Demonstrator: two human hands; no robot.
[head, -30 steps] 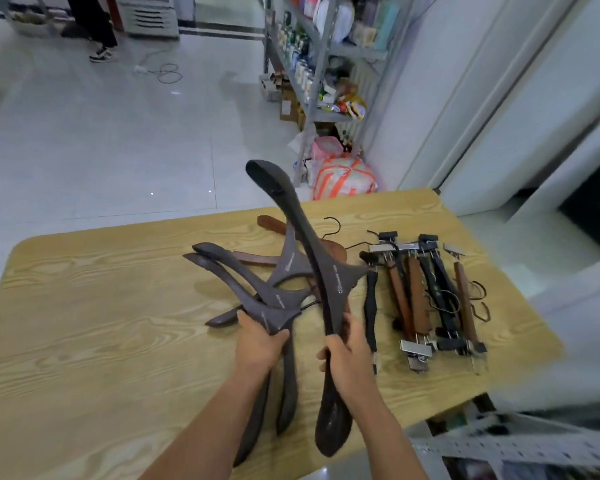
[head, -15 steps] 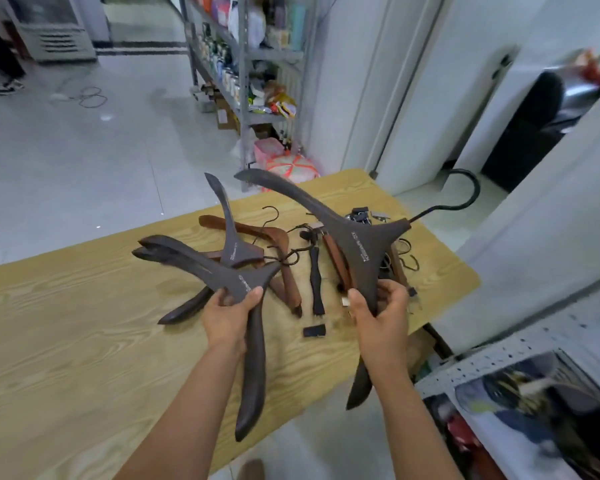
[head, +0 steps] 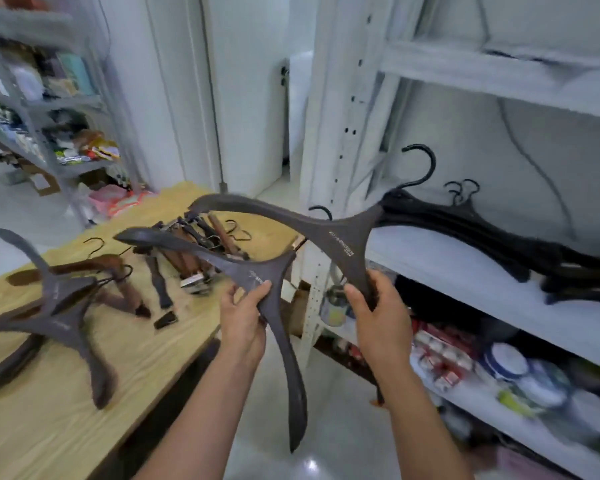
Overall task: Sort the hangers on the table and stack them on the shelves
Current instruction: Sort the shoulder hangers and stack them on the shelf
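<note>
Two dark grey-brown wooden coat hangers are held clear of the pale wood-grain tabletop point(head: 136, 368), one to each hand. The left hand point(head: 243, 327) has its fingers wrapped round the neck of the lower hanger point(head: 257, 273). The right hand point(head: 378, 317) grips the upper hanger point(head: 343, 242) below its junction, hook aimed at the white shelf point(head: 430, 261). That hold, I'd guess, keeps them flat for laying onto the pile of black hangers point(head: 471, 226) there. Brown clip hangers point(head: 201, 244) and other dark hangers point(head: 63, 323) lie grouped by kind on the tabletop.
</note>
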